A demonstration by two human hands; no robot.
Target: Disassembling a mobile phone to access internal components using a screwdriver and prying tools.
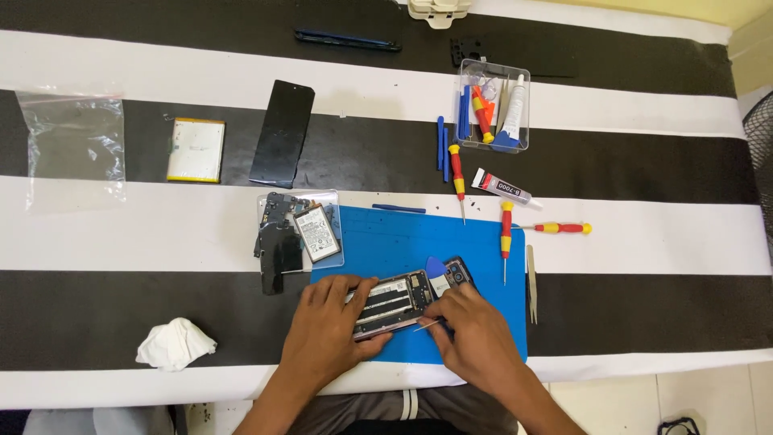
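Blue mat (403,242) bears opened phone (398,300) between both hands' fingers (342,294).

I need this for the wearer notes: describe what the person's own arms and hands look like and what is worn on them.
Both arms are bare from the frame's lower edge to the fingers: no sleeves reach the forearms, and there are no gloves. The left hand and right hand show no ring, watch or wristband that I can make out. Nails look short. Dark shorts with white stripes show below the arms.
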